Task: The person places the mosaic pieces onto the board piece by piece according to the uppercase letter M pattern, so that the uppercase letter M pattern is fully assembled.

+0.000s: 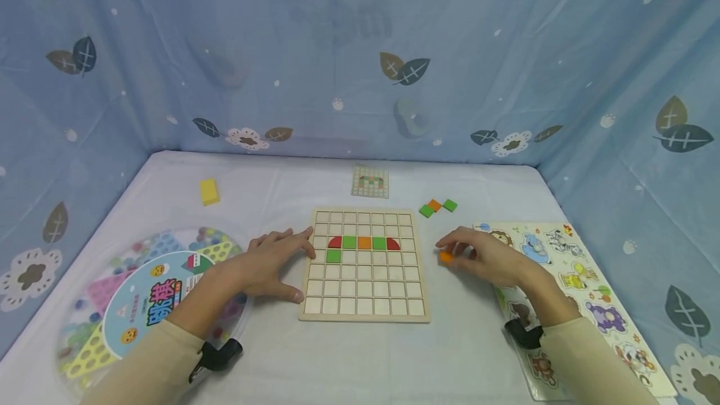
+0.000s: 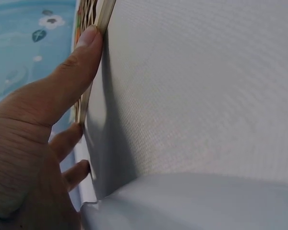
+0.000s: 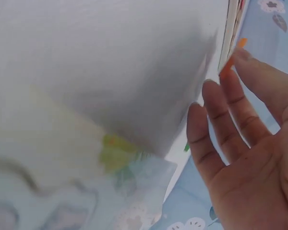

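A wooden grid board (image 1: pixel 364 317) holds a row of red, green, orange, green and red pieces, with one green square (image 1: pixel 334 256) below the row at left. My left hand (image 1: pixel 264 267) rests at the board's left side, thumb and fingertips touching its edge; the left wrist view shows the thumb (image 2: pixel 72 72) on that edge. Right of the board, my right hand (image 1: pixel 489 258) pinches an orange square (image 1: pixel 447 257) between thumb and finger, seen edge-on as an orange piece (image 3: pixel 233 60) in the right wrist view.
Two green squares and an orange one (image 1: pixel 435 205) lie behind my right hand. A small pattern card (image 1: pixel 370 181) stands behind the board, a yellow block (image 1: pixel 209 192) at back left. A round game box (image 1: pixel 135 305) is at left, an animal puzzle board (image 1: pixel 585 286) at right.
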The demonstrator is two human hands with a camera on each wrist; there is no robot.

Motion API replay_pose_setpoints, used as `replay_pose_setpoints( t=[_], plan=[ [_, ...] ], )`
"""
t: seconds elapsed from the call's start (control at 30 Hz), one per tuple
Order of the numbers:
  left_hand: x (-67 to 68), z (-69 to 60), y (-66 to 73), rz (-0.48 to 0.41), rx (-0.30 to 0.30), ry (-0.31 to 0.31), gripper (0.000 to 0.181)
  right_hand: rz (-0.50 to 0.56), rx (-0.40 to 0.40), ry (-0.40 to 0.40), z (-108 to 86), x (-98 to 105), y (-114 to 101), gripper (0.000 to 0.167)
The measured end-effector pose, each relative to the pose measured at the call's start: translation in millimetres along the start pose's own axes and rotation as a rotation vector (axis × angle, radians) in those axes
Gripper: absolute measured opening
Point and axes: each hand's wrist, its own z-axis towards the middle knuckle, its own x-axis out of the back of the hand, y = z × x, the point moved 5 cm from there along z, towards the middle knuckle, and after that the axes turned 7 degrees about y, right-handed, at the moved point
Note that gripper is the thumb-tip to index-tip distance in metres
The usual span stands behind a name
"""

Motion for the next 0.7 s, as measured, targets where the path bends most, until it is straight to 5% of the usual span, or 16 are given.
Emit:
replay_pose_setpoints(
  t=[0.7],
  plan=[
    [-2.5,-0.4,-2.5,-0.005,0.006,0.005,0.069,0.364,0.063,-0.036,23.5,-8,-30,0.036]
  ],
)
